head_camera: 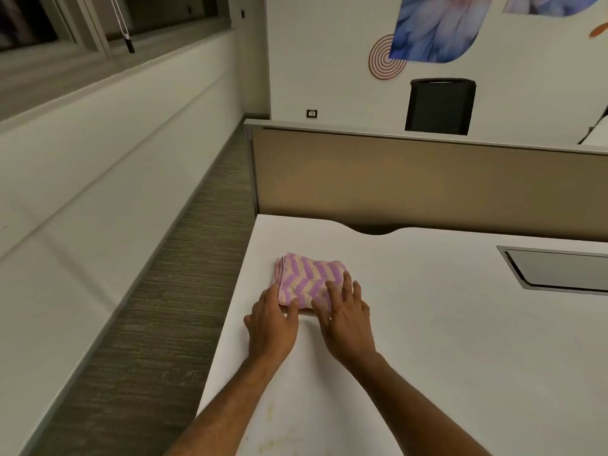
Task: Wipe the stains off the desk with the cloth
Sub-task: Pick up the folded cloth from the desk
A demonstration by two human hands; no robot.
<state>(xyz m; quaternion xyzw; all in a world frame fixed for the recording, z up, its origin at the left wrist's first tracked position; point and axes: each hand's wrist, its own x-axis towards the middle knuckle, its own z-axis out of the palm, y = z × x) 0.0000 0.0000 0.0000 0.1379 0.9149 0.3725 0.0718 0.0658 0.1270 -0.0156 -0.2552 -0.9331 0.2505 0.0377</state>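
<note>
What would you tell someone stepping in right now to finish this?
Left hand: fingers rest on the near left edge of the cloth.
Right hand: fingers spread on its near right part. Neither hand grips it.
The cloth lies folded on the desk, near the left edge.
Faint yellowish stains show between the forearms, well short of the cloth.
Done: nothing visibly wiped.
Left: take up the cloth and wipe those stains.
</note>
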